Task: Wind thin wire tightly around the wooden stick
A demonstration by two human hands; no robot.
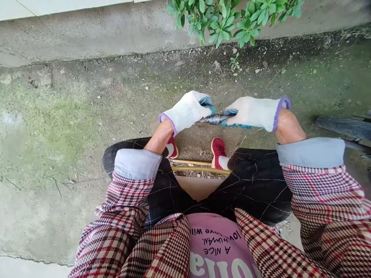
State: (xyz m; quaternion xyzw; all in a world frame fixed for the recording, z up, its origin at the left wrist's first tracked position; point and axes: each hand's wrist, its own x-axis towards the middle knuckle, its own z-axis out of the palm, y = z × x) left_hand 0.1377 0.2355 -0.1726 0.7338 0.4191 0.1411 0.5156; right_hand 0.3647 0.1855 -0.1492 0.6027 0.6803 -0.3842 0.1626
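Observation:
Both my hands wear white knit gloves with teal-coated fingers and purple cuffs. Between them is a short, slim stick wound with thin silvery wire (213, 119), held roughly level above the ground. My left hand (193, 110) is closed around one end, fingers curled down over it. At the other end, my right hand (251, 112) is closed too, with its thumb along the stick. The wound middle shows in the gap between the gloves. Most of both ends is hidden by my fingers.
I sit with knees apart on a low seat with yellowish bars (199, 170). Red shoes (218, 150) rest on mossy ground. A leafy green plant (223, 23) overhangs the concrete wall base (116, 33) ahead. A dark tyre (342, 126) is at right.

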